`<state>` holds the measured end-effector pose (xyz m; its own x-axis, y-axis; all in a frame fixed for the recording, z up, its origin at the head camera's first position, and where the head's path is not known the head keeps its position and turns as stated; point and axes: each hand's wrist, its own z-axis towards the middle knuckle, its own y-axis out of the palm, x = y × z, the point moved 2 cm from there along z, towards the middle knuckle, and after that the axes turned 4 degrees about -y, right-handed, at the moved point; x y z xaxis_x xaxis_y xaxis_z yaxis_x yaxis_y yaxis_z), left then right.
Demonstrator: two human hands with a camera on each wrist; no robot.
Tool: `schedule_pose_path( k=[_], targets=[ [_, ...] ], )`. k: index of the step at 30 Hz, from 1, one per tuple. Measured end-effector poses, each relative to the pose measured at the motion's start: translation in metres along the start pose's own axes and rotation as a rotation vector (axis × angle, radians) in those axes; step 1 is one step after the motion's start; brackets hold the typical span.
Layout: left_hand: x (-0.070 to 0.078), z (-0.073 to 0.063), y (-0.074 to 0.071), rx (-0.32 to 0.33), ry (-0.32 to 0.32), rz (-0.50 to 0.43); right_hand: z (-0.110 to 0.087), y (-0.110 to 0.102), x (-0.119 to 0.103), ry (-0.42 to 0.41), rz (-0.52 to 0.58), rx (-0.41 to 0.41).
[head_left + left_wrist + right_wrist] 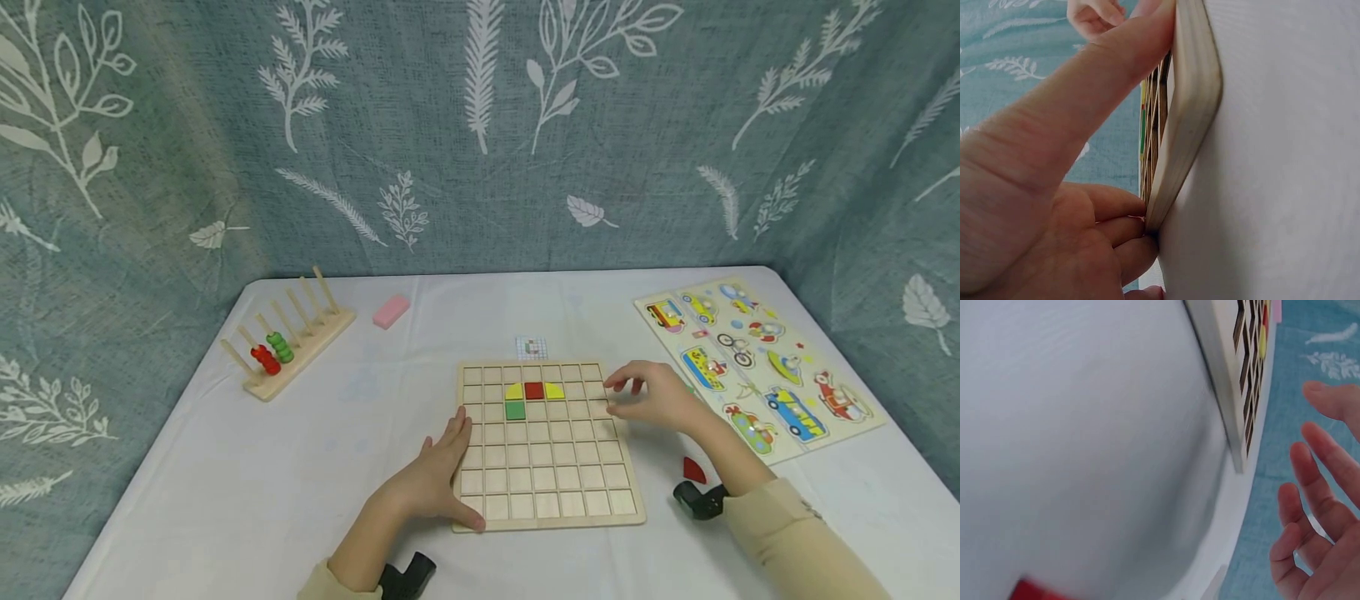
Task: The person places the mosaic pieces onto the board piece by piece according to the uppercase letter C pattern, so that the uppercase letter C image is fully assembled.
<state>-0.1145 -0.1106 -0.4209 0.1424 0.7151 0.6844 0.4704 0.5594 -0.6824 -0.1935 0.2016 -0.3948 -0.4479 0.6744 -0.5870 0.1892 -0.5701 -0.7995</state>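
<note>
A square wooden grid board lies on the table. In its upper rows sit a red square tile between two yellow curved tiles and a green square tile below the left yellow one. My left hand holds the board's near left corner, thumb over the near edge and fingers against the left side; the left wrist view shows its thumb close. Beside the board's right edge hovers my right hand, thumb and fingers apart, nothing visible between them. A red curved tile lies below the right forearm.
A small printed card touches or nearly touches the board's far edge. At the left stands a peg rack with red and green beads; near it lies a pink block. A picture puzzle board lies at the right.
</note>
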Motion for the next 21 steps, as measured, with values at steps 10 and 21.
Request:
schedule_pose_path(
  k=[10,21],
  targets=[
    [0.004,-0.002,-0.003,0.002,0.008,-0.035,-0.013,-0.009,0.017,0.068,-0.032,0.016],
    [0.004,-0.002,-0.003,0.006,0.019,-0.028,-0.025,-0.019,0.034,0.129,-0.053,0.042]
  ],
)
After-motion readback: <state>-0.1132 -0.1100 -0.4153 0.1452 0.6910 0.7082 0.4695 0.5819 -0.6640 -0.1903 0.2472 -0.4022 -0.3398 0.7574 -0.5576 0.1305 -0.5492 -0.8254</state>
